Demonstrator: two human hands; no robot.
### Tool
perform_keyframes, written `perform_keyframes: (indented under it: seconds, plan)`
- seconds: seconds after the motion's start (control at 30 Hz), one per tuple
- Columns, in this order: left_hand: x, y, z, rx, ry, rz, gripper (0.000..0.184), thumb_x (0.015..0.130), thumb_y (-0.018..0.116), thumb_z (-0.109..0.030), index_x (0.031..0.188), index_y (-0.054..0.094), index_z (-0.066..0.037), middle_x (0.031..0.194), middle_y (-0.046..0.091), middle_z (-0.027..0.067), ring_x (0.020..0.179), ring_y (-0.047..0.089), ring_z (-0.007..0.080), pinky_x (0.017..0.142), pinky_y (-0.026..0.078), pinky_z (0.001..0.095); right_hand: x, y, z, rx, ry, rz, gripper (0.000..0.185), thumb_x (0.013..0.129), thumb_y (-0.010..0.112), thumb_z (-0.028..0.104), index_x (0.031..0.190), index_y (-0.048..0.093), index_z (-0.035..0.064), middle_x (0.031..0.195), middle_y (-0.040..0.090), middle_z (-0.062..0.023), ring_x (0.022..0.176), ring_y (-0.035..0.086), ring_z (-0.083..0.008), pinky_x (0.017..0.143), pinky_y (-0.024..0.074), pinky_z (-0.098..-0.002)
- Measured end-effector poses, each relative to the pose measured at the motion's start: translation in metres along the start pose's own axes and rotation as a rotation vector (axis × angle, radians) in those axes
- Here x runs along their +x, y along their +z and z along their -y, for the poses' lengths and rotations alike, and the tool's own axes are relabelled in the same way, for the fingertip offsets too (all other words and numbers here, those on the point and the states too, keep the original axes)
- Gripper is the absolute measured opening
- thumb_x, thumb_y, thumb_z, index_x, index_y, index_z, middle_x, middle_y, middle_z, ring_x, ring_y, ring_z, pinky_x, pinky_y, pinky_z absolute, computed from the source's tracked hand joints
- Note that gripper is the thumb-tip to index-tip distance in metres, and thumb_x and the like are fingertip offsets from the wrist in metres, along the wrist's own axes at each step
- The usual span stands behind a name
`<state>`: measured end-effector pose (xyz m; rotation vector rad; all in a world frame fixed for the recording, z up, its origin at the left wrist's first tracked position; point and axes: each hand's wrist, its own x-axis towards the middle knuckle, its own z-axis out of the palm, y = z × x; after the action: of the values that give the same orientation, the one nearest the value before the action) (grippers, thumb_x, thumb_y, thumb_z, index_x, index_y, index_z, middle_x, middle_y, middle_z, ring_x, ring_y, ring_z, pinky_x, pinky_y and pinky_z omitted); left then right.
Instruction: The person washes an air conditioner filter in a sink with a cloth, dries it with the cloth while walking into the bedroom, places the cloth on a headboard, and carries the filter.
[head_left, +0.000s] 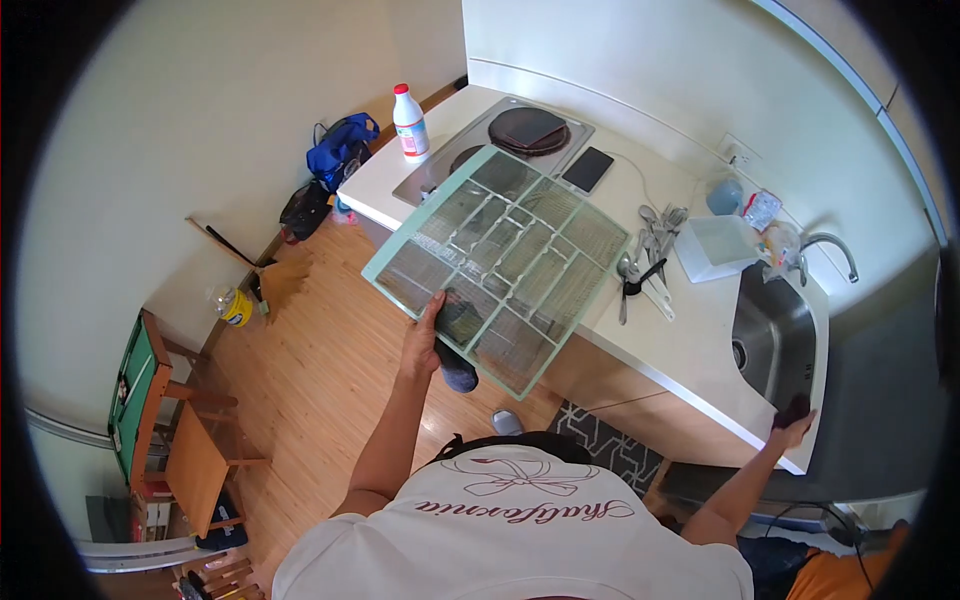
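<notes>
My left hand [424, 340] grips the near left edge of a see-through panel [520, 255], its thumb lying on the upper face. The panel looks like a fridge shelf, with a pale green frame and a grid of light ribs. It is held tilted in front of the counter, its far edge over the hob. At the far right, my right hand [795, 432] is at the front edge of the sink [775, 335], closed around a small dark maroon thing [794, 409], perhaps a sponge or cloth. Its fingers are partly hidden.
On the counter are a white bottle with a red cap [409, 122], a hob [528, 130], a phone [588, 170], several spoons and utensils [648, 255] and a white plastic tub [713, 248]. A faucet [835, 245] rises beside the sink. A broom [280, 285] leans left.
</notes>
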<state>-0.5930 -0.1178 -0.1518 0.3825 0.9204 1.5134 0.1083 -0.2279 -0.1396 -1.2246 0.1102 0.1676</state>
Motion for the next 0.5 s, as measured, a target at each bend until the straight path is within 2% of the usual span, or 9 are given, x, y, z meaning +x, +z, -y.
perform_keyframes:
  seconds: [0.07,0.1,0.13,0.17,0.2,0.27,0.33,0.4,0.5]
  plan:
    - [-0.001,-0.007,-0.005,0.004,-0.008,-0.011,0.038,0.079,0.068,-0.028,0.105,0.055,-0.003,0.094,0.062,0.0078,0.084,0.061,0.0203,0.076,0.052,0.035,0.003,0.017,-0.004,0.204,0.142,0.376,0.04,0.083,0.054,0.043,0.104,0.062,0.0103,0.101,0.063,-0.0054,0.083,0.061,-0.0232,0.071,0.0505,-0.0399]
    - [-0.003,-0.011,-0.007,0.002,-0.007,-0.019,0.037,0.079,0.067,-0.028,0.105,0.055,-0.004,0.095,0.062,0.0075,0.084,0.061,0.0201,0.076,0.052,0.035,-0.002,0.03,-0.014,0.211,0.044,0.499,0.038,0.084,0.052,0.042,0.102,0.062,0.0108,0.099,0.062,-0.0049,0.085,0.06,-0.023,0.074,0.0498,-0.0404]
    - [-0.005,-0.014,-0.008,0.004,-0.006,-0.025,0.035,0.08,0.066,-0.027,0.105,0.055,-0.004,0.095,0.062,0.0072,0.084,0.061,0.0199,0.076,0.052,0.0349,0.02,0.037,-0.028,0.28,0.236,0.832,0.034,0.083,0.052,0.039,0.101,0.063,0.0116,0.096,0.062,-0.0046,0.085,0.059,-0.0224,0.074,0.0497,-0.0403]
    - [-0.009,-0.017,-0.012,0.01,-0.016,-0.012,0.035,0.08,0.066,-0.027,0.105,0.055,-0.004,0.095,0.062,0.0072,0.084,0.061,0.0199,0.076,0.052,0.0349,0.004,0.058,-0.042,0.091,0.173,0.463,0.032,0.082,0.054,0.036,0.101,0.063,0.0126,0.093,0.062,-0.0035,0.082,0.059,-0.0221,0.069,0.0493,-0.0411]
    - [-0.016,-0.017,-0.015,-0.006,-0.011,-0.01,0.04,0.078,0.069,-0.026,0.106,0.055,-0.002,0.097,0.061,0.007,0.087,0.06,0.0192,0.078,0.05,0.0338,0.012,0.065,-0.07,0.001,0.074,0.373,0.033,0.081,0.054,0.035,0.1,0.064,0.0096,0.091,0.063,-0.0052,0.081,0.06,-0.0233,0.07,0.0481,-0.0412]
    - [-0.028,-0.02,-0.022,-0.025,-0.003,-0.005,0.045,0.075,0.072,-0.025,0.108,0.054,-0.001,0.099,0.06,0.0068,0.089,0.059,0.0184,0.08,0.049,0.0326,-0.025,0.07,-0.082,-0.979,-0.388,0.302,0.04,0.078,0.054,0.036,0.097,0.065,0.002,0.097,0.063,-0.0159,0.088,0.06,-0.0293,0.08,0.0451,-0.0385]
    - [-0.04,-0.032,-0.026,-0.005,0.066,-0.012,0.044,0.075,0.071,-0.025,0.108,0.054,-0.001,0.1,0.06,0.0068,0.089,0.059,0.0183,0.08,0.048,0.0324,-0.042,0.081,-0.086,-1.073,-0.513,0.392,0.04,0.077,0.055,0.038,0.097,0.065,0.0045,0.097,0.063,-0.0183,0.092,0.059,-0.032,0.081,0.0447,-0.04]
    - [-0.05,-0.048,-0.028,-0.031,0.01,-0.013,0.042,0.077,0.07,-0.024,0.108,0.054,-0.001,0.098,0.06,0.0071,0.087,0.059,0.0188,0.078,0.049,0.0326,-0.061,0.088,-0.086,-0.985,-0.824,0.61,0.036,0.076,0.056,0.037,0.095,0.064,0.0072,0.094,0.063,-0.018,0.095,0.058,-0.0331,0.08,0.0447,-0.0403]
    - [-0.068,-0.061,-0.028,-0.067,0.104,-0.079,0.036,0.079,0.067,-0.023,0.106,0.054,-0.001,0.093,0.061,0.0085,0.085,0.061,0.0208,0.077,0.051,0.0341,-0.074,0.091,-0.07,-1.316,-0.665,0.751,0.036,0.074,0.063,0.035,0.1,0.06,0.0103,0.088,0.064,-0.0154,0.092,0.059,-0.0308,0.077,0.0455,-0.0389]
